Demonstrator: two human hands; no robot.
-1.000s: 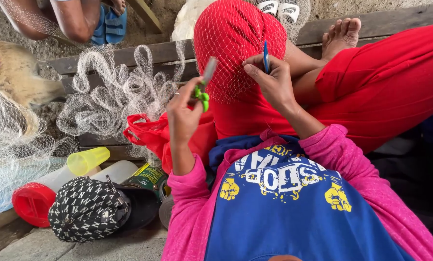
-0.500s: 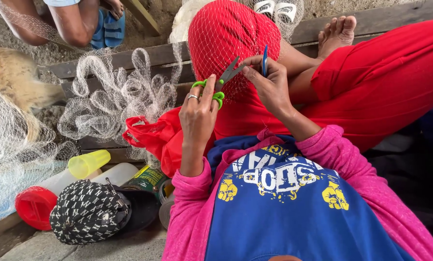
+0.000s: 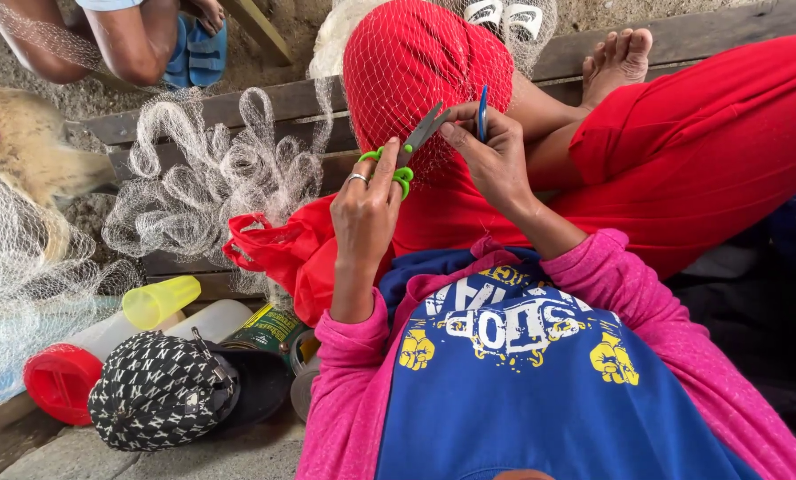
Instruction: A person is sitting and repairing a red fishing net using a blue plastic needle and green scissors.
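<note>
A: What are the hands doing?

B: The left hand (image 3: pixel 367 200), raised with its forearm upright, is closed through the green loops of small scissors (image 3: pixel 409 151), blades parted and aimed up right. The right hand (image 3: pixel 491 156), wrist bent, pinches a blue netting needle (image 3: pixel 482 111) and a fold of net.

A: And the net?

B: The white fishing net (image 3: pixel 416 62) drapes the red-clad knee, trailing left over wooden planks (image 3: pixel 282 102) beside a patterned cap (image 3: pixel 163 391).
</note>
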